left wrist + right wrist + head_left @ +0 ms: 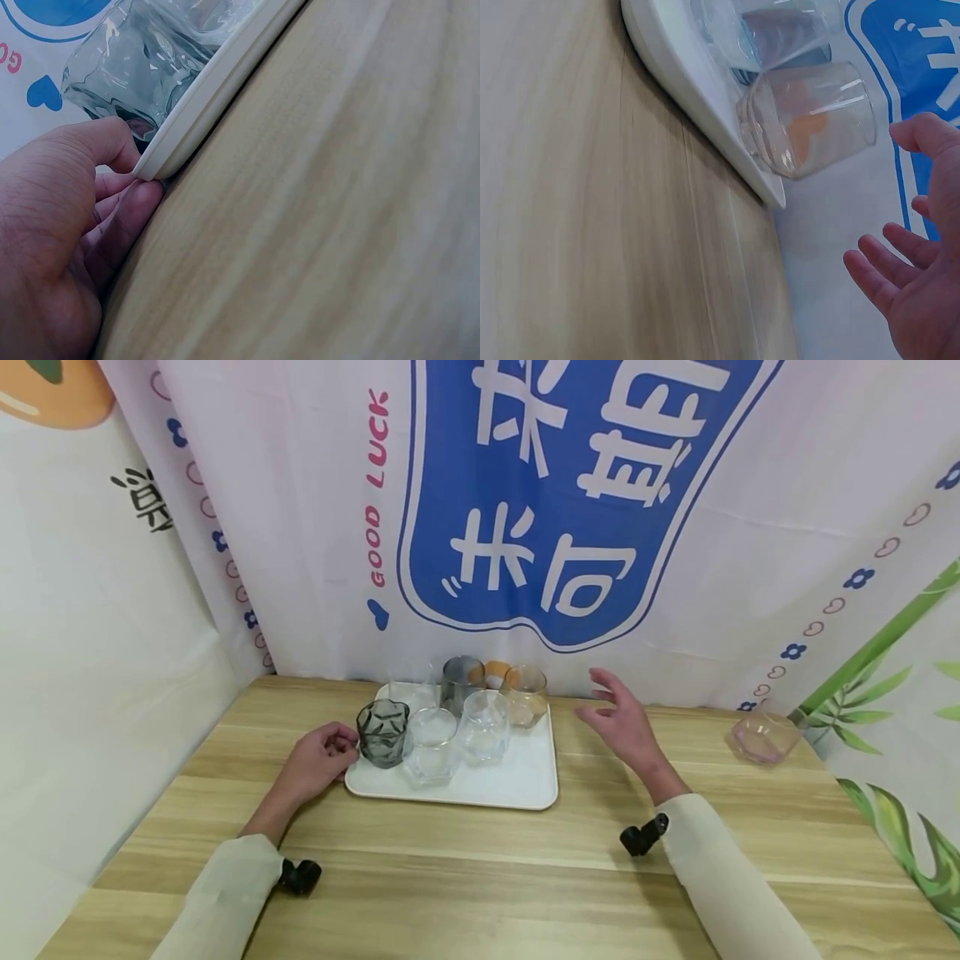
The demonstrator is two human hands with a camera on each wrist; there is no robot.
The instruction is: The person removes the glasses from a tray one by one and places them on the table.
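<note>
A white tray [517,781] carries several glasses. At its left edge, my left hand [321,760] pinches the tray's rim [199,97] between thumb and curled fingers. Beside those fingers stands a dark grey faceted glass [383,735]. Two clear glasses, one in front [431,747] and one further right [485,731], stand near it. Behind are a smoky grey glass [462,681], an amber-tinted glass [525,693] and a faint clear one [414,689]. My right hand [626,727] hovers right of the tray, fingers spread and holding nothing, with the amber-tinted glass [810,120] nearest to it.
A pinkish clear glass [765,737] stands alone at the right end of the wooden table [465,885]. Close behind the tray hangs a printed cloth [322,527], which meets the table's back edge. More printed cloth [90,652] closes off the left side.
</note>
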